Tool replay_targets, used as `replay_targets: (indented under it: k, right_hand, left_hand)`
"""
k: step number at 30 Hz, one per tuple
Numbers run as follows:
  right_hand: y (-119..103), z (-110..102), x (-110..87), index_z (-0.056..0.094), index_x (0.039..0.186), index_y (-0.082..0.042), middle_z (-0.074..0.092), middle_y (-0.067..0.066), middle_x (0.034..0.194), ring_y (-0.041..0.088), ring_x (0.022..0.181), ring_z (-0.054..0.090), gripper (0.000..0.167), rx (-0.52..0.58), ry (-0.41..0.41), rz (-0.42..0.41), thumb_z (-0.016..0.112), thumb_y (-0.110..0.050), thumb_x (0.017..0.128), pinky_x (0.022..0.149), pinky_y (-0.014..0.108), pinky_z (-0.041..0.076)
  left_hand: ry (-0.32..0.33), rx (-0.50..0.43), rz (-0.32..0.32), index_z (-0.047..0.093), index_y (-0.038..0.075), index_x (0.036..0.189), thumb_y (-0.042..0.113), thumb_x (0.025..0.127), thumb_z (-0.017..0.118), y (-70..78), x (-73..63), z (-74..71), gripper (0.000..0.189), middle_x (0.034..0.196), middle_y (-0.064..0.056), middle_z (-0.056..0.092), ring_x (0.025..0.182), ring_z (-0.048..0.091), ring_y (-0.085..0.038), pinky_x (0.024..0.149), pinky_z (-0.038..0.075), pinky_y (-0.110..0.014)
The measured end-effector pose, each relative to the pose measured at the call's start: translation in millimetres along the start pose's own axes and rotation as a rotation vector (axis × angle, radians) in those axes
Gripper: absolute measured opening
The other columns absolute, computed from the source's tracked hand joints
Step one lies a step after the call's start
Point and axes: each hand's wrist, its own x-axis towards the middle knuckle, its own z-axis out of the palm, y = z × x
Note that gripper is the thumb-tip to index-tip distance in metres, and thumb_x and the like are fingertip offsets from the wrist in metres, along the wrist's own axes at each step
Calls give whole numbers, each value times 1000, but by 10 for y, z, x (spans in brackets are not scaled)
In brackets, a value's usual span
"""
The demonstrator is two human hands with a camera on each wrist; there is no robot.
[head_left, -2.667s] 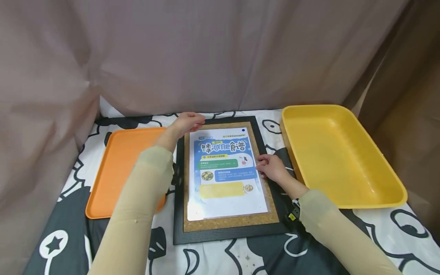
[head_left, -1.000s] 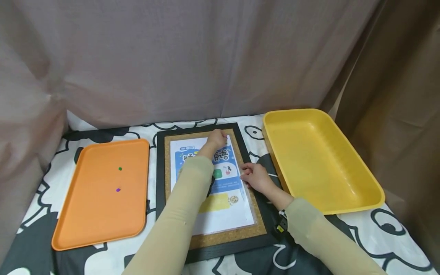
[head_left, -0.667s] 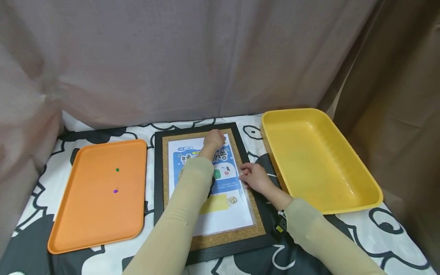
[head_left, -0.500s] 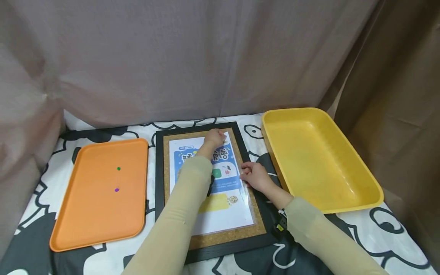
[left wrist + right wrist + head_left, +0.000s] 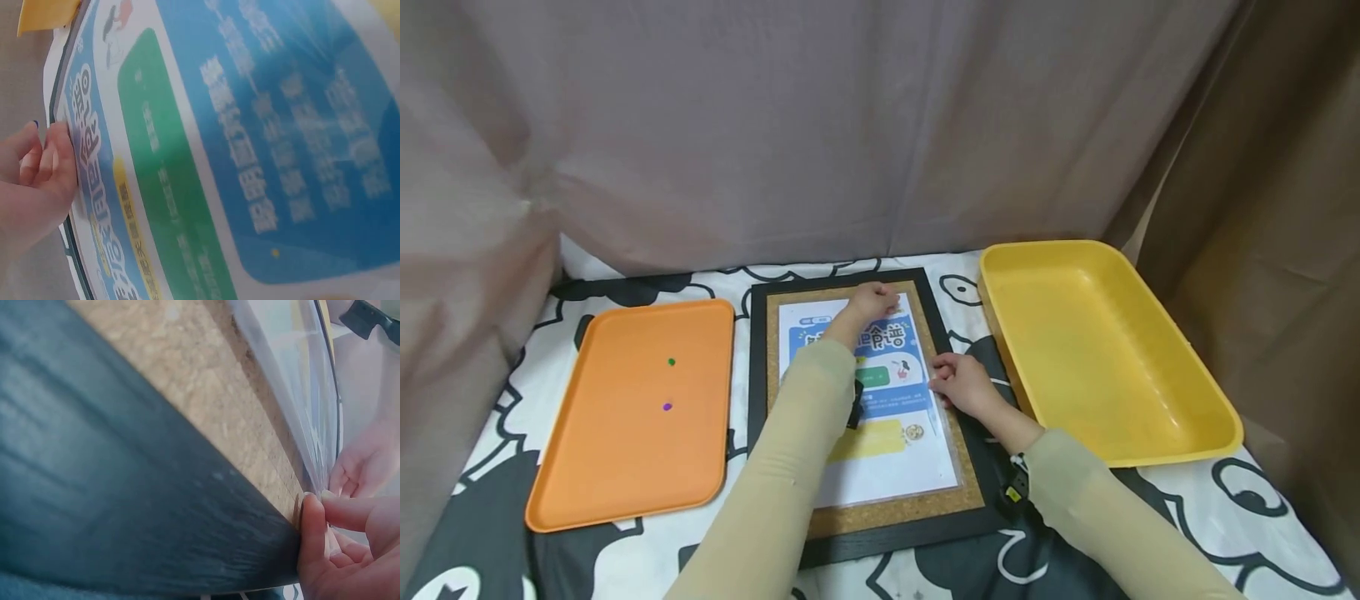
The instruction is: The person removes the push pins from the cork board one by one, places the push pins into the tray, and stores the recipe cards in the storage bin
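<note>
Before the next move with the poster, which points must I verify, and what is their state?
1. Poster inside the black frame: ok.
2. Right hand pinching the poster's right edge: ok.
3. Left hand at the upper right corner, blue speck, likely a pin, at its fingers: ok.
4. Blue speck free of the cork board: cannot tell.
5. Green piece and purple piece on the orange tray: ok.
6. Poster fully visible from head: not ok, left sleeve covers part.

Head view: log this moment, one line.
left hand: near poster top-right corner; right hand: at its right edge; orange tray: green dot, purple dot
</note>
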Motion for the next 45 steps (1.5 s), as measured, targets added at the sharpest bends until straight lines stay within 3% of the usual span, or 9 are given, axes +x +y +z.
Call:
replay_targets:
  k: [3,5,6,10,16,21,30,40,45]
  right_hand:
    - [-2,18,4,52,124,5,61,12,84,10,55,54,37,1,0,9,59,-4,89,52,22,48]
    - [4,26,2,52,124,5,61,12,85,10,55,54,37,-1,-3,8,59,-4,89,52,22,48]
    - [8,26,2,52,124,6,61,12,85,10,56,54,37,-1,-5,7,59,-4,89,52,22,48]
    - [10,13,-1,51,124,6,61,13,86,11,56,54,37,1,-9,5,59,-4,89,52,22,48]
    - [2,-6,5,51,125,6,61,13,87,11,56,55,38,-5,-6,4,59,-5,89,53,22,49]
    - [29,5,14,52,124,6,61,14,86,11,56,55,38,-4,-3,-8,59,-4,89,53,23,48]
    - [33,-8,16,51,124,7,64,17,90,11,57,56,38,-21,-5,-20,59,-4,89,53,22,49]
    - [49,1,25,51,124,7,63,17,91,11,58,56,38,-29,-2,-33,59,-4,89,54,22,50]
    - [55,-9,36,51,125,7,63,17,91,11,58,56,38,-28,-5,-31,59,-4,89,54,21,50]
  left_hand:
    - [42,-23,-34,64,4,90,11,91,56,535,-859,-215,10,78,-3,62,71,58,-10,65,49,-18]
    - [67,-61,-7,65,2,89,9,91,56,599,-1050,-298,11,74,-3,59,64,54,-7,58,46,-15]
    - [68,-75,-27,64,-1,96,9,92,55,656,-1145,-331,14,77,-5,59,66,54,-8,59,46,-15]
    - [68,-42,-12,63,-3,105,13,93,56,673,-1238,-435,21,84,-6,62,68,55,-8,62,46,-15]
    - [70,21,-28,66,3,102,20,91,60,695,-1351,-571,22,85,-3,64,71,58,-8,70,50,-19]
    - [49,1,-25,67,1,100,18,89,62,675,-1418,-634,21,92,-9,69,70,60,-8,77,53,-23]
    - [9,-72,-40,65,-4,99,10,86,63,604,-1561,-753,19,77,-2,64,64,59,-6,70,54,-20]
    - [20,24,-75,66,3,94,16,85,64,480,-1714,-943,16,84,-2,66,72,59,-8,73,52,-22]
    - [-11,43,-85,65,4,92,18,85,65,437,-1776,-1015,15,77,1,63,70,57,-9,69,48,-22]
